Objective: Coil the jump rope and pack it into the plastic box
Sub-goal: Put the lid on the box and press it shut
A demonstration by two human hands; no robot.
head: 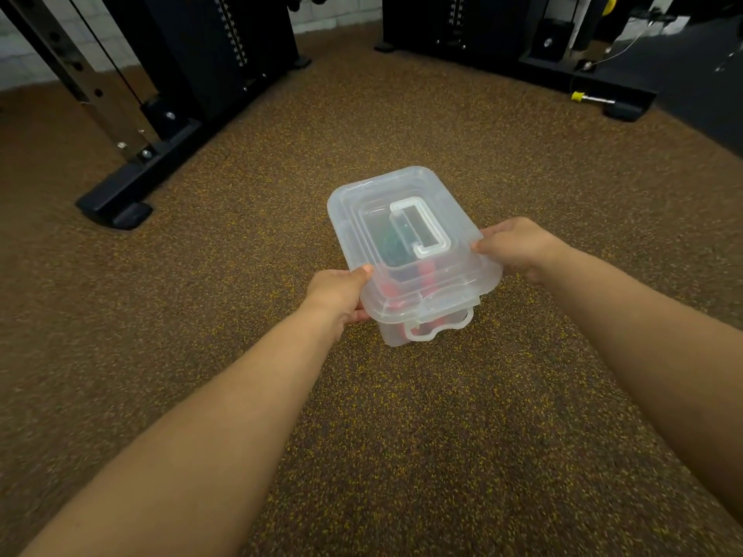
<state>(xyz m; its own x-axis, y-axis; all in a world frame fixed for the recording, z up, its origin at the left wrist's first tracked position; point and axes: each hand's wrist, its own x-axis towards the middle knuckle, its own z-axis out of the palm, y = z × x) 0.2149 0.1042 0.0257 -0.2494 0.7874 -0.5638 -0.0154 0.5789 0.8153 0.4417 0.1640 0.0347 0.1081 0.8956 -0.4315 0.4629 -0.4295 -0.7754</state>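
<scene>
A clear plastic box (392,333) with its translucent lid (362,213) on top sits in the middle of the view above the speckled brown floor. Through the plastic I see red and dark green shapes of the jump rope (392,293) inside. My left hand (339,291) grips the box's left side, thumb on the lid's edge and fingers under the rim. My right hand (516,247) grips the right side the same way, thumb on the lid. A flat carry handle (422,227) lies folded on the lid. A latch (440,329) hangs at the near end.
A black gym machine base (132,186) with a steel upright stands at the left. Weight stacks (454,30) stand at the back, and a bar with a yellow end (579,96) lies at the back right. Rubber floor (402,436) stretches all round.
</scene>
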